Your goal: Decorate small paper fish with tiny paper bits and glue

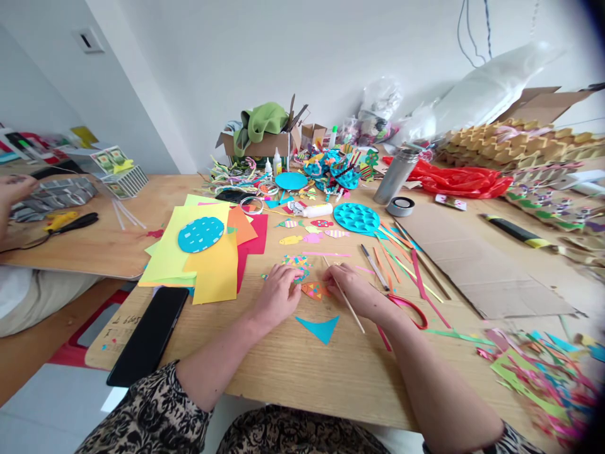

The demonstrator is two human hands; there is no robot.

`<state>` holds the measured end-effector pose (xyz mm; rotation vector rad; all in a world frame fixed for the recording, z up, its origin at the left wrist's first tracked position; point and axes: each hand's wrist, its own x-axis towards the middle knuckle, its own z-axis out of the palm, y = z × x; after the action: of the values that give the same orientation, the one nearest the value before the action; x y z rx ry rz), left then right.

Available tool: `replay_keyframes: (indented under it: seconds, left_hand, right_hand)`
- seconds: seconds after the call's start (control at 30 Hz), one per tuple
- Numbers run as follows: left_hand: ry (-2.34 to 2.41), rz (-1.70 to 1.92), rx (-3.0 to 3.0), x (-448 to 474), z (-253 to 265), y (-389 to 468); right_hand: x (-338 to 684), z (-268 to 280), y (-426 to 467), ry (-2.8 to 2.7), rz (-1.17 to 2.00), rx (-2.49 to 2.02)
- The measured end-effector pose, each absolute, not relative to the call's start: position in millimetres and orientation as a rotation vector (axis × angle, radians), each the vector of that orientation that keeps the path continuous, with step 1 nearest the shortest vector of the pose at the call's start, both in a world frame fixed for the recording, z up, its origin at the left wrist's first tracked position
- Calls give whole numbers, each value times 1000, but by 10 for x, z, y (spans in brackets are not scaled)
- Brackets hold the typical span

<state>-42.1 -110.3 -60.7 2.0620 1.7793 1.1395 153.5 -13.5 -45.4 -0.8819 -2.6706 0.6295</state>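
Observation:
My right hand (350, 289) is closed around a thin wooden stick (355, 318), whose upper tip points away from me. Its fingertips are at the edge of an orange paper fish (312, 290) decorated with small coloured triangles. On the other side of that fish, my left hand (276, 296) rests with bent fingers and the thumb apart, by a pile of tiny coloured paper bits (295, 260). Whatever lies under its fingertips is partly hidden. A blue paper triangle (320, 329) lies nearer to me. Several finished-looking paper fish (290, 239) lie beyond my hands.
Coloured paper sheets (215, 274) and a black phone (149, 337) are on the left. To the right lie red-handled scissors (409, 310), a pen (374, 266), cardboard (472, 265) and paper scraps (543, 378). A steel flask (397, 176) stands behind. Another person's hand (16, 189) shows far left.

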Motion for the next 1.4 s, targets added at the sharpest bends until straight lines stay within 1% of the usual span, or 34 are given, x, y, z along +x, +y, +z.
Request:
replay_keyframes:
  seconds: [0.2, 0.37, 0.57, 0.77, 0.9, 1.07, 1.4]
  left_hand:
    - [1726, 1194, 1882, -427, -587, -1099]
    - [1628, 1268, 1621, -441, -586, -1076]
    - [1375, 1323, 1330, -462, -605, -1034]
    - [1289, 1344, 1146, -479, -593, -1028]
    - [1283, 1360, 1086, -479, -563, -1042]
    - [1308, 1352, 1104, -452, -514, -1068]
    - [1323, 1324, 1176, -416, -529, -1089]
  right_hand:
    - [1532, -407, -151, -2663, 663, -866]
    - [1566, -364, -167, -2549, 850, -747]
    - [1554, -325, -236, -2415, 1058, -756]
    - [1498, -287, -296, -2327, 1228, -707]
    - [1464, -263, -313, -2270, 1242, -721]
    - [1384, -268, -362, -2161, 1260, -844]
    - [1275, -372, -412, -1903, 1469, -915]
